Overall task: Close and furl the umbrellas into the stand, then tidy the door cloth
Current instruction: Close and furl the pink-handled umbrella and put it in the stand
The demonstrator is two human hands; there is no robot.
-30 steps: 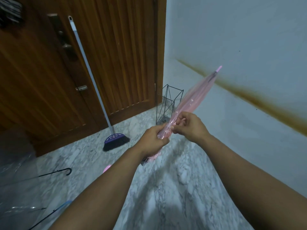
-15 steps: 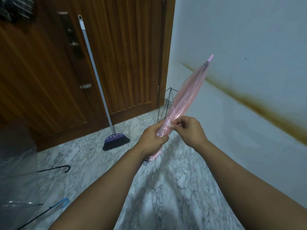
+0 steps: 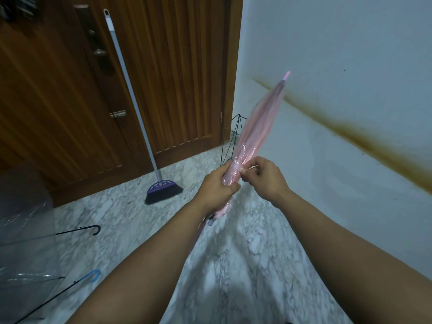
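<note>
A furled pink see-through umbrella [image 3: 259,127] points up and to the right, its tip near the wall. My left hand [image 3: 217,188] is wrapped around its lower canopy. My right hand [image 3: 264,177] pinches the small closing strap at the same spot. Behind the umbrella, in the corner by the door, stands a black wire umbrella stand [image 3: 230,141], partly hidden. Two open clear umbrellas lie on the floor at the left, one with a black hooked handle [image 3: 94,229], one with a blue handle [image 3: 92,275].
A purple-headed broom [image 3: 161,189] leans against the brown wooden door [image 3: 163,66]. The white wall [image 3: 350,66] on the right has a brown streak. The floor is grey-white marble [image 3: 233,265].
The umbrella swung a bit more upright, then tilted slightly right again. My right hand shifted from gripping the canopy to pulling the strap out sideways. The view drifted a little.
</note>
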